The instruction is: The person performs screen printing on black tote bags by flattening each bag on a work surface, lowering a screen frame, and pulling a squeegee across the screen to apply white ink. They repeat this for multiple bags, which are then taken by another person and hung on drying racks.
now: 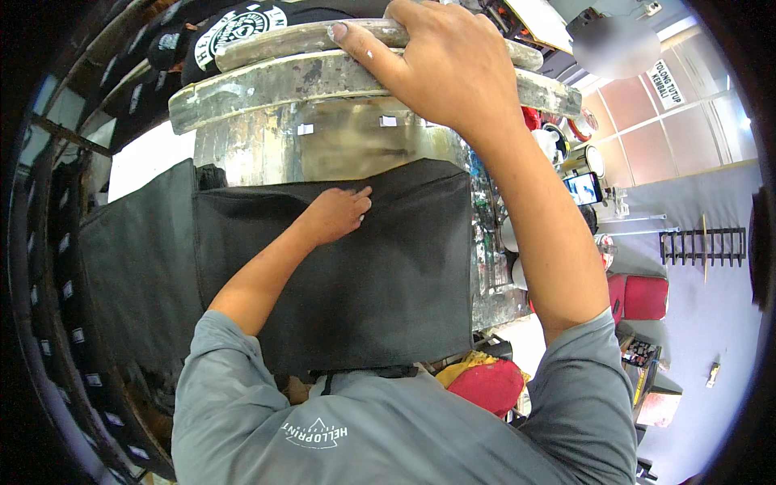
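A large piece of black fabric (339, 291) with a seam near its left side lies spread in front of me, over a paint-stained board (242, 149). My left hand (335, 215) rests on it close to the far edge, fingers partly stretched out, with nothing visible in them. Beyond the board, my right hand (453, 65) is closed over two long, paint-stained wooden bars. The thicker near bar (275, 86) looks like the edge of a frame; the far bar (283, 44) has rounded ends. My right thumb lies on the far bar, and the other fingertips are hidden behind it.
Two small white tabs (305, 129) sit on the board. A black printed garment (299, 14) lies beyond the bars. On the right stand cans (584, 159) and a phone (583, 189) with a lit screen. Dark racks (81, 331) line the left side. A red cushion (487, 386) is below right.
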The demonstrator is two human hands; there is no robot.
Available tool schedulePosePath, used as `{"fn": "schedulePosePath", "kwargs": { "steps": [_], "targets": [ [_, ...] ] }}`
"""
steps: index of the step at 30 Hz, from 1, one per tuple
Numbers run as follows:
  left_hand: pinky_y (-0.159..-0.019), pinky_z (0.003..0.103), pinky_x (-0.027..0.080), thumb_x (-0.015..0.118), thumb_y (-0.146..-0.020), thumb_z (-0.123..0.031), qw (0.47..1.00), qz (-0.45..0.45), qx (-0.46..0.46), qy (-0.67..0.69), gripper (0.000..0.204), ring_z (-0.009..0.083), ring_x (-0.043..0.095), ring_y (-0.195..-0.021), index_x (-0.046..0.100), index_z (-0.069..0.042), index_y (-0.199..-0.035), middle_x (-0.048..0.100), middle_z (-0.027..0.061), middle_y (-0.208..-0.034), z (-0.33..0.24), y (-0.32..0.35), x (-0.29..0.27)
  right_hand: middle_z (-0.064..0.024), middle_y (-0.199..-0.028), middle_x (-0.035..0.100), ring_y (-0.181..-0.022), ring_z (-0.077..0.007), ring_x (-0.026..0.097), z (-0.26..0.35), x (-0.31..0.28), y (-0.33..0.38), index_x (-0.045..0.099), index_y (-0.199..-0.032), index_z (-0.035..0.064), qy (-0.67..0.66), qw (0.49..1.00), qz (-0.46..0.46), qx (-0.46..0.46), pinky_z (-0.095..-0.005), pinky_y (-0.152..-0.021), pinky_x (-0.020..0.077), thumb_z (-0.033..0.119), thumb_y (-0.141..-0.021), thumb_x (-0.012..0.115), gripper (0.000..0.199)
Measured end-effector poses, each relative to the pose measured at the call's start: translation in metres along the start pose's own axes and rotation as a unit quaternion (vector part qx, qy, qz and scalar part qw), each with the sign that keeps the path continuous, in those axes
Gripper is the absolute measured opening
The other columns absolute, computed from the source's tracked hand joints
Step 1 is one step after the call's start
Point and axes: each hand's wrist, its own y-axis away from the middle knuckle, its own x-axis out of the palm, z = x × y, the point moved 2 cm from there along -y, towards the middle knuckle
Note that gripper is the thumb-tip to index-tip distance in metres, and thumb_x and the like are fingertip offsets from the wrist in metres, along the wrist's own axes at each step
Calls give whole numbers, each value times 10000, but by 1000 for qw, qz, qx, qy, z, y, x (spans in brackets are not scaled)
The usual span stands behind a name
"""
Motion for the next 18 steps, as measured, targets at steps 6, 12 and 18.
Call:
{"fn": "schedulePosePath", "kwargs": {
  "steps": [6,12,18],
  "targets": [
    [-993,503,546,725,-917,-227,979,143,-111,98,384,375,706,-1143,598,-39,-1228,717,197,-1290,6,-6,1,-99,-743,596,-717,-236,536,3,2,5,648,-822,21,19,999,-42,-13,-429,-706,478,581,-1029,482,619],
    [-1029,506,535,737,-948,-336,983,137,-95,72,519,397,667,-1223,672,-136,-1422,725,184,-1241,16,-36,13,-128,-746,618,-755,-266,577,3,2,9,668,-830,6,5,999,-42,-6,-455,-740,489,609,-1016,505,651],
    [-1037,500,533,663,-1014,-321,967,185,-102,144,409,392,660,-1239,714,-147,-1381,727,172,-1299,41,-54,28,-131,-734,619,-762,-270,585,3,4,11,671,-817,10,4,997,-77,-14,-457,-758,489,640,-1010,518,676]
  ]
}}
